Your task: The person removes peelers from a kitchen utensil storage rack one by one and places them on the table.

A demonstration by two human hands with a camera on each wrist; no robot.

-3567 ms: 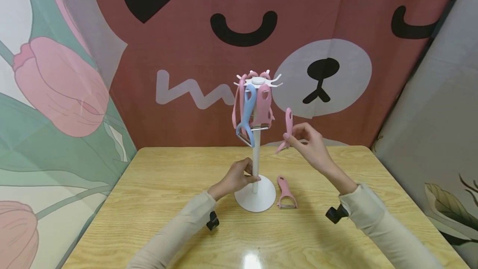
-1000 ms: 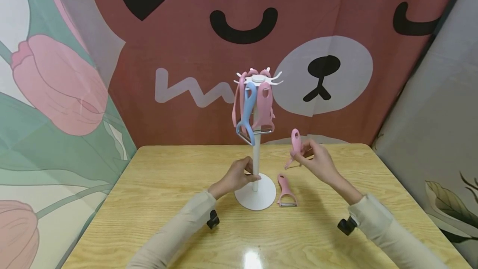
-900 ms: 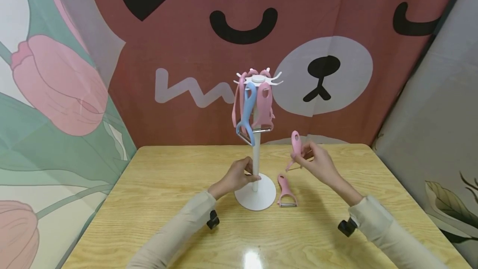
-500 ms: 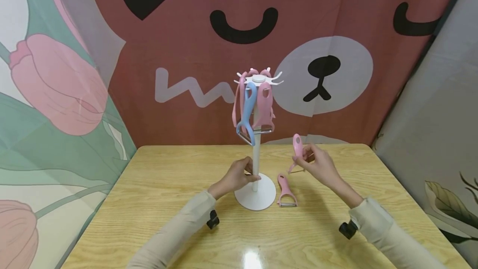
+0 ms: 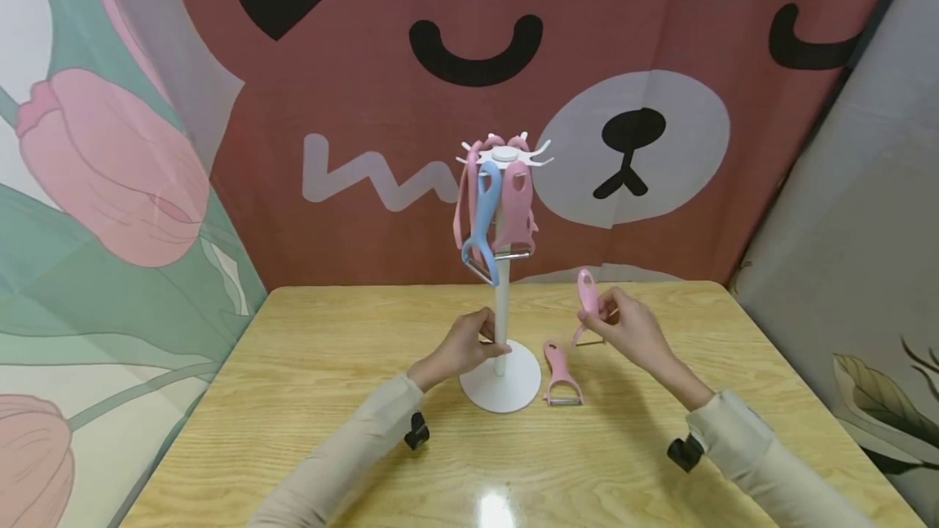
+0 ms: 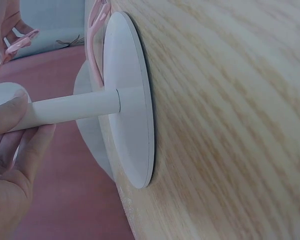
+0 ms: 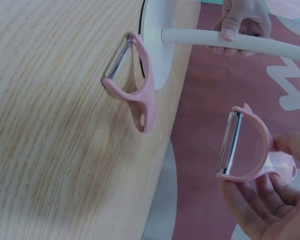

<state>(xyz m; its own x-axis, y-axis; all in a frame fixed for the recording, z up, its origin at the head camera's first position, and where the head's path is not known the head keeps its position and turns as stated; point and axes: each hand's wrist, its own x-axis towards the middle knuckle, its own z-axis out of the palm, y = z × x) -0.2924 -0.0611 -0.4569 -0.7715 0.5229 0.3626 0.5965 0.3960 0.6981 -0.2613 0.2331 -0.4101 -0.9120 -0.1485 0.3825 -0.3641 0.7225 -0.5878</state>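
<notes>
My left hand (image 5: pixel 462 346) grips the white pole (image 6: pixel 70 108) of an upright stand just above its round base (image 5: pixel 513 392). From the stand's hooked top (image 5: pixel 504 155) hang a blue peeler (image 5: pixel 484 214) and several pink peelers (image 5: pixel 517 206). To the right of the stand, my right hand (image 5: pixel 632 329) pinches a pink peeler (image 7: pixel 255 172) between thumb and fingers, its handle end up and blade down, above the table. Another pink peeler (image 5: pixel 559 373) lies on the table beside the base, its blade toward the front edge; in the right wrist view it shows close to the base.
The wooden table (image 5: pixel 352 446) reaches back to a red curtain (image 5: pixel 352 243) with a bear print. A flowered curtain (image 5: pixel 117 267) hangs at the left and a grey one (image 5: pixel 829 226) at the right. Some hooks on the stand's right side are bare.
My right hand has come down, and over the earlier span slightly right, with the pink peeler, away from the stand's top toward the table. The left hand keeps its grip on the pole.
</notes>
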